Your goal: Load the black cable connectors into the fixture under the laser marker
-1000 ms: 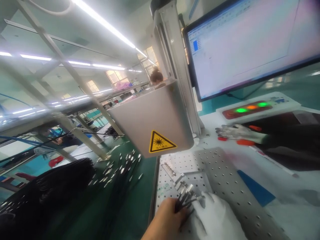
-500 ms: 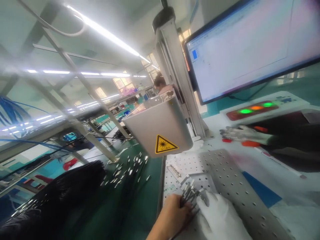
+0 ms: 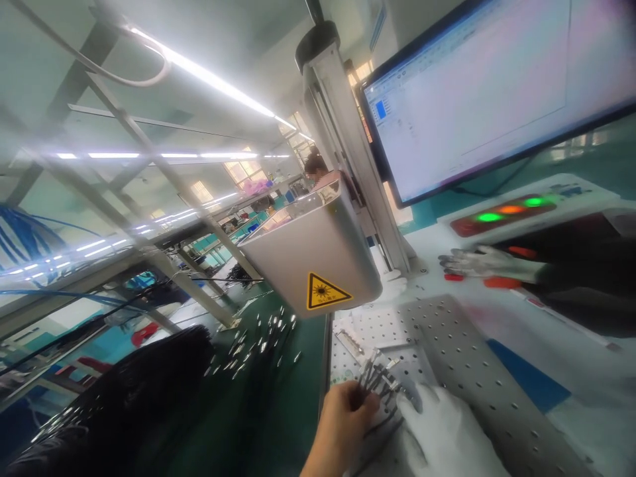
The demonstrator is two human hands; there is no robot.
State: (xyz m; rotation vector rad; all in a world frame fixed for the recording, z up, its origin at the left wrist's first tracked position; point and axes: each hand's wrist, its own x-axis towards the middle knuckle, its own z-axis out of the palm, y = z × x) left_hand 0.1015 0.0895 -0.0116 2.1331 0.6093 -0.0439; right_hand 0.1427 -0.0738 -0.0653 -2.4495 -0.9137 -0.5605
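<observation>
My bare left hand [image 3: 342, 421] is closed round a bunch of thin black cables with flat metal connectors [image 3: 380, 374] at their ends. The connectors fan out above its thumb, over the perforated metal plate [image 3: 464, 351]. On my right hand [image 3: 447, 424] is a white glove. Its thumb and forefinger pinch at the right side of the bunch, on what looks like one cable, though the glove partly covers it. Just beyond the connectors lies a small metal fixture [image 3: 351, 344] on the plate.
Above my hands hangs a laser head [image 3: 308, 255] with a yellow warning label. More cables [image 3: 263, 344] lie on the green mat, beside a thick black bundle [image 3: 134, 377]. At right are a monitor [image 3: 487, 93], gloves [image 3: 481, 264] and a blue sheet [image 3: 527, 377]. A person [image 3: 318, 169] is far behind.
My left hand has shifted slightly right, and the connectors in it are spread a little differently. My right hand stays close beside them. The view has tilted slightly.
</observation>
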